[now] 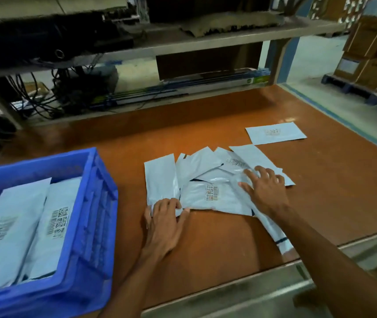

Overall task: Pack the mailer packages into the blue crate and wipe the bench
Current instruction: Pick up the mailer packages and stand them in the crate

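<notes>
Crate (95,203) holds several mailers (22,226); a pile (205,180) and one stray (274,133) wait on the bench (205,249), seemingly unwiped. Left hand (164,221) pinches the pile's corner; right hand (265,189) presses it, fingers spread.

Grey shelf (205,41) spans the back of the view. On top of it: a ragged brown cardboard sheet (228,24) at centre, dark equipment (45,37) toward its left end. Under its left half, tangled black cables (36,97). Under its right half, a brown panel (208,63) and long blue rods (183,84) lying flat. Right of the shelf, stacked cardboard boxes (373,53) sit on a dark pallet (348,87).
</notes>
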### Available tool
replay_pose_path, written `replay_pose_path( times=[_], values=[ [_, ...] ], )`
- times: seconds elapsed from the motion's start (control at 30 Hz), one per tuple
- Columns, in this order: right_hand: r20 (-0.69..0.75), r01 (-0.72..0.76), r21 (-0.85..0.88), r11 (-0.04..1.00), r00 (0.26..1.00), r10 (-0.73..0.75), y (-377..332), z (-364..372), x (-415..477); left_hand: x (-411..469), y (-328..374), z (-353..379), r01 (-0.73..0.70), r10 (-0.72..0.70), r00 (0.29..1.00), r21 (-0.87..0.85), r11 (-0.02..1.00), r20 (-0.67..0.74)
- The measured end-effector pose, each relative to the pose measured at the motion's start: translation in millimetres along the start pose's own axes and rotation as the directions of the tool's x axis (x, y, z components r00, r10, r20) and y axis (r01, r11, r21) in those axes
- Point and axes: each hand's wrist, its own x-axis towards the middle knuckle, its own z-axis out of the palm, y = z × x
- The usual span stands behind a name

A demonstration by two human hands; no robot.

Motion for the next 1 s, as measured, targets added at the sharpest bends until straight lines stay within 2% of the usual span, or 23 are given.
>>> replay_pose_path(
  times=[0.07, 0.17, 0.2, 0.27, 0.33, 0.4, 0.47, 0.57, 0.63, 0.73, 0.8, 0.87, 1.0],
  values=[
    [-0.042, -0.017, -0.011, 1.000, 0.999, 0.016, -0.3, -2.8, -10.6, -10.7, -1.9, -8.4, 0.016, -0.015, 0.997, 0.006, 1.000, -0.072],
    [0.006, 0.097, -0.030, 0.995, 0.995, -0.097, -14.8, -0.9, -38.7, -2.4, -6.9, -14.2, 0.087, -0.088, 0.988, -0.010, 0.996, -0.128],
    [0.019, 0.130, -0.028, 0.991, 0.991, -0.129, -21.8, -0.3, -45.1, 5.9, -8.9, -13.5, 0.106, -0.104, 0.990, 0.018, 0.994, -0.098],
    [0.010, 0.184, 0.000, 0.983, 0.983, -0.184, -40.3, -0.8, -51.1, 20.6, -12.6, -10.1, 0.148, -0.153, 0.985, 0.061, 0.987, 0.081],
    [0.044, 0.319, 0.046, 0.947, 0.946, -0.321, -66.4, 2.4, -53.7, 24.2, -16.5, -2.7, 0.177, -0.191, 0.953, 0.080, 0.981, 0.237],
    [0.130, 0.416, 0.113, 0.902, 0.894, -0.429, -89.7, 8.5, -56.4, 15.7, -19.1, 1.3, 0.138, -0.172, 0.948, 0.143, 0.980, 0.267],
    [0.161, 0.400, 0.103, 0.911, 0.897, -0.412, -98.4, 13.2, -54.3, -1.3, -21.8, -0.2, 0.088, -0.132, 0.963, 0.189, 0.978, 0.236],
    [0.197, 0.273, 0.053, 0.961, 0.940, -0.278, -109.7, 11.2, -45.7, -31.1, -26.1, -4.3, 0.055, -0.088, 0.982, 0.190, 0.980, 0.169],
    [0.230, 0.248, 0.072, 0.966, 0.938, -0.258, -126.3, 7.2, -41.9, -40.0, -26.2, -9.1, 0.092, -0.114, 0.985, 0.171, 0.981, 0.126],
    [0.203, 0.303, 0.131, 0.944, 0.924, -0.325, -138.6, 3.8, -37.2, -27.5, -25.1, -16.3, 0.208, -0.217, 0.975, 0.135, 0.969, 0.052],
    [0.215, 0.330, 0.154, 0.931, 0.909, -0.358, -132.6, 6.8, -35.4, -17.8, -26.8, -16.4, 0.241, -0.259, 0.959, 0.148, 0.959, 0.118],
    [0.239, 0.364, 0.138, 0.921, 0.890, -0.387, -127.9, 15.3, -39.6, -17.1, -29.9, -10.1, 0.205, -0.241, 0.953, 0.198, 0.959, 0.182],
    [0.208, 0.319, 0.115, 0.941, 0.918, -0.336, -130.6, 25.7, -37.1, -22.1, -34.6, -5.3, 0.092, -0.122, 0.982, 0.197, 0.976, 0.144]
  ],
)
